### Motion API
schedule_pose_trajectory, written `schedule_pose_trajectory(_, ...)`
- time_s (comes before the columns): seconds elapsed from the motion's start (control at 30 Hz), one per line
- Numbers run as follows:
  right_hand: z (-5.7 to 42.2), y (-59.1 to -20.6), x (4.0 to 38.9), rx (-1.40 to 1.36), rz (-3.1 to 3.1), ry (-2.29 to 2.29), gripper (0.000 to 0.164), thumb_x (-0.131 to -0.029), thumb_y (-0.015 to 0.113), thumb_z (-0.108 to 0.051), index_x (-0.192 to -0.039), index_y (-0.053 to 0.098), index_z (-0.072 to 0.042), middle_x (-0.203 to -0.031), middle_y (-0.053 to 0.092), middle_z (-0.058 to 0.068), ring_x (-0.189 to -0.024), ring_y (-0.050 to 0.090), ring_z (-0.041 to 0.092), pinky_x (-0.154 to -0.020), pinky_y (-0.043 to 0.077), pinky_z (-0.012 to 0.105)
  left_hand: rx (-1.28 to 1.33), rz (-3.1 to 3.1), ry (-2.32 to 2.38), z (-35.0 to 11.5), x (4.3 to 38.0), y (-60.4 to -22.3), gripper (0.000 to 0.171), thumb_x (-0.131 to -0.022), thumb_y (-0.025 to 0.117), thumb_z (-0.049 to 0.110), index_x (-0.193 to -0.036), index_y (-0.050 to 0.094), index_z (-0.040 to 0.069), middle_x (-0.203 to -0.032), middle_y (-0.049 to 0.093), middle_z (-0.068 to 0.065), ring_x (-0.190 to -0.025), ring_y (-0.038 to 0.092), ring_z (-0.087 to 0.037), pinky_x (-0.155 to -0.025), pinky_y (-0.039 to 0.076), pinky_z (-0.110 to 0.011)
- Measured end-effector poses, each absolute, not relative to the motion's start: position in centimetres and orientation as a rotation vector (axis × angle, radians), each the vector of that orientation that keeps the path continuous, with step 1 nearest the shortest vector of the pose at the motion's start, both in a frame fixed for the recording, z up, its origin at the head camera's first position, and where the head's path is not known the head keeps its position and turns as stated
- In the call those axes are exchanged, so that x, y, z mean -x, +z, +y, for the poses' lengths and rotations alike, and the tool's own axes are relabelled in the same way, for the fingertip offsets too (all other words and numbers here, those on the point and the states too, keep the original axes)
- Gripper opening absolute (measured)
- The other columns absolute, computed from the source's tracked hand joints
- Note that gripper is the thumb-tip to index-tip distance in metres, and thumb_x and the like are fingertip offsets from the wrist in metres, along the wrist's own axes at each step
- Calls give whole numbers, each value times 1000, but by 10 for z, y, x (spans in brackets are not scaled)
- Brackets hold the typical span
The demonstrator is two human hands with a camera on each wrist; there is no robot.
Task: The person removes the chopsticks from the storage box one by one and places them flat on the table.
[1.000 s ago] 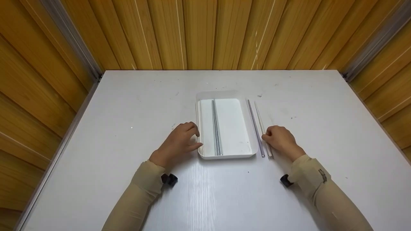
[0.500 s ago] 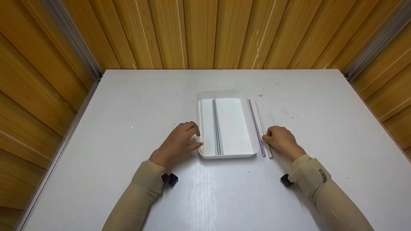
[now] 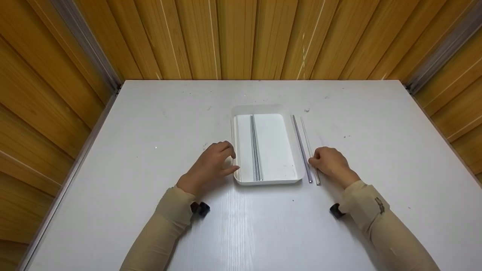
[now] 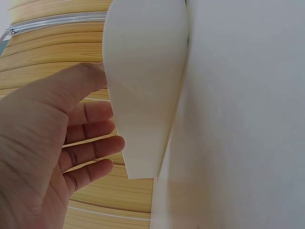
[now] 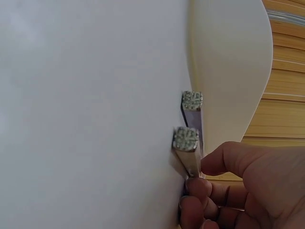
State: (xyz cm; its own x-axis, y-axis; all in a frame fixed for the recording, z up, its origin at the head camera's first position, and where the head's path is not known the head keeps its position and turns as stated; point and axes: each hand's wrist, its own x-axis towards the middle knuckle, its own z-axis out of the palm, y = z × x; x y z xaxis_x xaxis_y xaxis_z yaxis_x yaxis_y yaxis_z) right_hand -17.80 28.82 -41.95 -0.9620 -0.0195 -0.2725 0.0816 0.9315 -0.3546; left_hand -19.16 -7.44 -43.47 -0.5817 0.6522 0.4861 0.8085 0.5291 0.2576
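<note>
A white rectangular tray point(image 3: 269, 182) stands mid-table, with slim silver-grey chopsticks point(image 3: 256, 150) lying lengthwise inside. My left hand point(image 3: 211, 162) is at its left rim. There the thumb reaches over the rim and its tip is hidden behind the tray wall point(image 4: 143, 86) in the left wrist view, while the other fingers lie loosely spread near the edge. Outside the right wall lie a purple chopstick point(image 3: 302, 150) and a pale metallic chopstick point(image 3: 307, 139), side by side. My right hand point(image 3: 331, 163) pinches the pale chopstick near its thick end, which shows a patterned square cap point(image 5: 186, 139).
The white table point(image 3: 271, 229) runs back to a wood-panelled wall point(image 3: 241, 41), with similar panels at both sides. A small dark mark point(image 3: 307, 110) lies on the table behind the chopsticks. Black wrist cameras point(image 3: 203, 209) hang below the sleeves.
The head view shifts very slightly. Both hands, the tray and the chopsticks keep nearly the same places relative to one another.
</note>
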Motion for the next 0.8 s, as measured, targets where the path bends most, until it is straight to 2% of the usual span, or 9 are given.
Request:
schedule_pose_trajectory(0.6, 287, -419, 177, -72, 2816, -519, 22, -89, 54, -24, -82, 58, -4, -72, 54, 5, -66, 48, 18, -55, 34, 26, 1207, -2456, -674, -75, 192, -434, 26, -80, 78, 23, -91, 63, 5, -96, 60, -5, -88, 58, -20, -83, 50, -33)
schedule_pose_trajectory(0.8, 287, -415, 177, -57, 2808, -490, 25, -90, 53, -26, -89, 62, -2, -75, 59, 6, -67, 50, 18, -55, 36, 25, 1206, -2431, -662, -74, 192, -435, 25, -80, 78, 22, -90, 63, 5, -94, 60, -5, -86, 59, -20, -82, 50, -33)
